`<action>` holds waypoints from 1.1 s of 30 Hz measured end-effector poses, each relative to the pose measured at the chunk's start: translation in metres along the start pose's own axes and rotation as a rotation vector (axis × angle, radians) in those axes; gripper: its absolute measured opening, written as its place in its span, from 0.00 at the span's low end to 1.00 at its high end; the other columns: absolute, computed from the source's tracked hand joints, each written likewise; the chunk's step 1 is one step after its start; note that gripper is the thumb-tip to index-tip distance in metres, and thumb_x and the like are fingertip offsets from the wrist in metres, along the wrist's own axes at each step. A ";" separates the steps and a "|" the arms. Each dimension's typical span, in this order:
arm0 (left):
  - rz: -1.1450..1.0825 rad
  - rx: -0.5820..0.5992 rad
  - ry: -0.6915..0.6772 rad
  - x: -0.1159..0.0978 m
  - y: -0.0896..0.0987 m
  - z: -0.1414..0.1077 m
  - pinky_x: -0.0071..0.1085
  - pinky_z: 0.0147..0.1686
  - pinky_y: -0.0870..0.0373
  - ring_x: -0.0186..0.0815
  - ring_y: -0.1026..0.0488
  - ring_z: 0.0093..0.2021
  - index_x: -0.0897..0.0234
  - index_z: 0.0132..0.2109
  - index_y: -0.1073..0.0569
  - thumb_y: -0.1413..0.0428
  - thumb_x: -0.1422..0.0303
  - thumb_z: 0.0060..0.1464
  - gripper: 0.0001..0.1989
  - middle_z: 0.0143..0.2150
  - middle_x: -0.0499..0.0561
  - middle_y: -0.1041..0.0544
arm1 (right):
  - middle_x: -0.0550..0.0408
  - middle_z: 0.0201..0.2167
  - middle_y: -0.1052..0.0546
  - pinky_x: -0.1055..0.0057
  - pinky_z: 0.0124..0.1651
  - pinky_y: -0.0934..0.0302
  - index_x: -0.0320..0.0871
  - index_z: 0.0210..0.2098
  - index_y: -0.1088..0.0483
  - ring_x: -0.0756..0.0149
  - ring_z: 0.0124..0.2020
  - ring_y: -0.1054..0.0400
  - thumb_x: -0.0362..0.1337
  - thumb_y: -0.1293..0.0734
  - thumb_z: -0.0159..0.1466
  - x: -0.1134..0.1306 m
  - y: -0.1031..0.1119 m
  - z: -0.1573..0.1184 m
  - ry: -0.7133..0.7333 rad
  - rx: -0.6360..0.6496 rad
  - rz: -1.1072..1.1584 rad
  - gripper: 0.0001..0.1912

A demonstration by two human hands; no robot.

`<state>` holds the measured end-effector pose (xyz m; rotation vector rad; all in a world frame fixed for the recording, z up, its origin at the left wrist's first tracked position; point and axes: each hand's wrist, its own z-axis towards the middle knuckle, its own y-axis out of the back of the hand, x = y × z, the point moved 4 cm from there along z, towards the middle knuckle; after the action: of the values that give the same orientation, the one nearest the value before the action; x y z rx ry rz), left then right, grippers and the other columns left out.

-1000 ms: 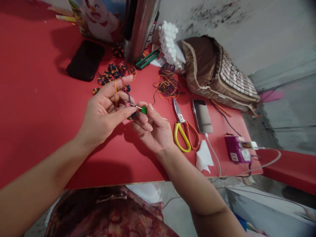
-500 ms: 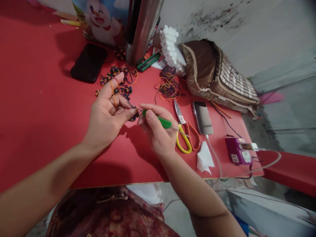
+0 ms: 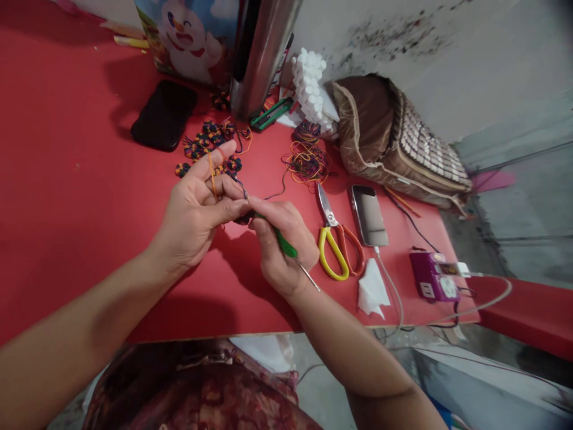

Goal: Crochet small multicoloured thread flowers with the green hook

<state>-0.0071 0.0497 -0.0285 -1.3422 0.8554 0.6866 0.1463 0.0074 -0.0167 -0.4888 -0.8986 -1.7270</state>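
Between the thumb and fingers of my left hand (image 3: pixel 197 209) is pinched a small dark crochet piece (image 3: pixel 243 220), mostly hidden by the fingertips. Orange yarn (image 3: pixel 212 174) loops around my raised left index finger. My right hand (image 3: pixel 286 245) is closed on a crochet hook (image 3: pixel 285 243) with a green grip; its metal rear end points down toward my wrist. The front tip is hidden at the piece, where both hands meet. Behind my left hand lie several small dark and orange crocheted pieces (image 3: pixel 201 143). A loose tangle of dark and orange yarn (image 3: pixel 308 158) rests farther right.
Scissors (image 3: pixel 333 236) with yellow and orange handles lie right of my right hand, beside a charging phone (image 3: pixel 367 215). A black phone (image 3: pixel 164 114), a metal post (image 3: pixel 264 60), a green cutter (image 3: pixel 271 114), a brown cushion (image 3: pixel 371 125) and a purple power adapter (image 3: pixel 432 276) are on the red table (image 3: pixel 67 209).
My right hand has turned, so the hook's rear end has swung down toward me and its grip stands steeper. My right fingers have moved closer to my left fingertips.
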 end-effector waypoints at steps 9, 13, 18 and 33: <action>-0.016 -0.003 0.050 -0.007 0.005 0.003 0.30 0.34 0.22 0.33 0.24 0.32 0.49 0.59 0.18 0.20 0.74 0.45 0.35 0.32 0.42 0.22 | 0.55 0.46 0.12 0.62 0.45 0.23 0.60 0.63 0.20 0.63 0.40 0.19 0.36 0.31 0.78 0.001 0.004 0.005 0.038 0.015 0.109 0.18; -0.042 0.016 0.064 -0.008 0.006 0.005 0.29 0.33 0.23 0.32 0.24 0.31 0.49 0.58 0.17 0.18 0.72 0.41 0.36 0.31 0.42 0.22 | 0.54 0.41 0.14 0.63 0.43 0.23 0.56 0.60 0.17 0.63 0.40 0.19 0.36 0.30 0.77 0.001 0.007 0.010 0.075 0.032 0.082 0.16; -0.018 0.045 0.095 -0.010 0.009 0.007 0.34 0.34 0.21 0.35 0.22 0.32 0.49 0.59 0.18 0.20 0.72 0.47 0.34 0.32 0.42 0.22 | 0.53 0.40 0.16 0.63 0.42 0.23 0.54 0.59 0.16 0.64 0.39 0.21 0.35 0.31 0.77 0.003 0.011 0.010 0.071 0.049 0.106 0.16; -0.003 0.050 0.090 -0.011 0.016 0.011 0.35 0.36 0.21 0.34 0.22 0.32 0.49 0.60 0.19 0.22 0.75 0.48 0.34 0.33 0.42 0.22 | 0.51 0.44 0.16 0.54 0.48 0.22 0.52 0.55 0.17 0.62 0.36 0.22 0.43 0.28 0.76 -0.010 0.012 0.004 -0.157 -0.041 0.198 0.11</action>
<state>-0.0248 0.0631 -0.0273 -1.3379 0.9363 0.6021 0.1604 0.0156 -0.0173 -0.7240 -0.8949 -1.5450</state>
